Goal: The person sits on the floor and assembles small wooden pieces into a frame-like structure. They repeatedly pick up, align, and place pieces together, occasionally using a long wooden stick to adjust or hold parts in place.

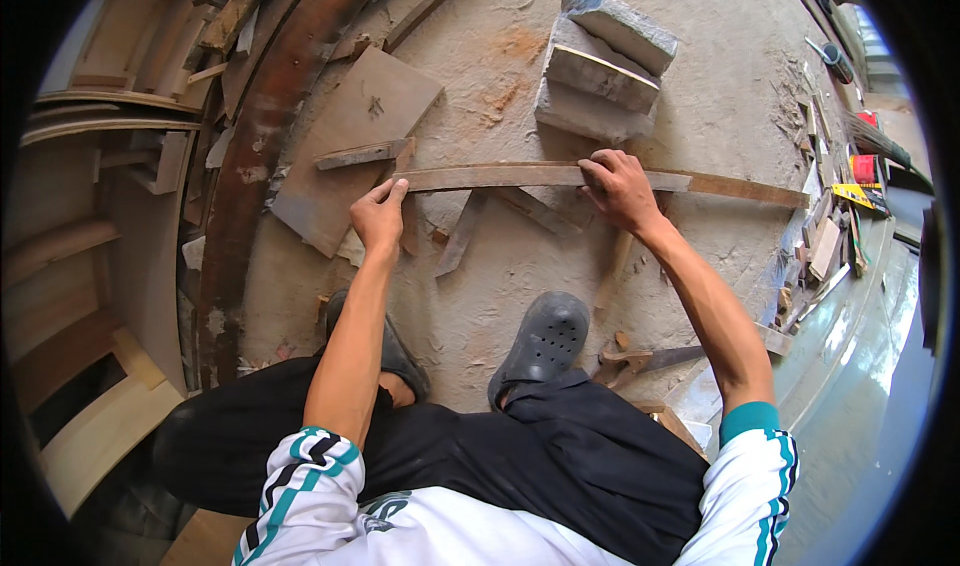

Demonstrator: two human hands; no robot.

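Note:
A long narrow wooden strip lies crosswise in front of me, over the floor. My left hand pinches its left end between thumb and fingers. Further along, my right hand grips the strip from above, fingers curled over its far edge. A darker wooden strip shows past the lighter one's right end and along its far edge; the two seem to overlap lengthwise. Beneath the left part, short wood offcuts lie on the floor, along with a flat square board.
Broken concrete blocks sit beyond the strip. A handsaw lies right of my shoe. Wooden cabinet frames and a rusty beam line the left. Wood scraps and a red-yellow container stand at right.

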